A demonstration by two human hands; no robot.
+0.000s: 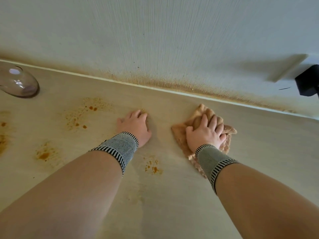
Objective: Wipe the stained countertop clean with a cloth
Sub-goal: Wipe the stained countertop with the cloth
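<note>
Pressing down on the cloth [179,133], your right hand [205,133] lies on top of it with the fingers curled into the bunched fabric, gripping it against the countertop [259,144]. The cloth is tan and crumpled; it spreads out from under the hand on all sides, with one corner pointing toward the wall [155,40] and another edge trailing back beneath the right wristband [214,163].

Your left hand [134,126] rests on the bare countertop just beside the cloth, apart from it. Its fingers bend downward at the tips and hold nothing; the fingertips themselves are hidden from this angle.

Note the surface condition:
- Orange-brown stains [77,116] spatter the countertop left of the left hand, in several separate patches reaching the left edge of the view.
- A smaller stain patch [152,167] sits between your two forearms, nearer to you than either hand.
- A band of the same discolouration runs along the base of the wall above the white sealing strip [172,91], directly beyond both hands.

A clear glass vessel [19,83] stands at the far left of the countertop, well apart from both hands. A dark object [308,81] shows at the right edge by the wall; you cannot tell what it is. The left wristband [119,149] is striped and checked, matching the right one.
</note>
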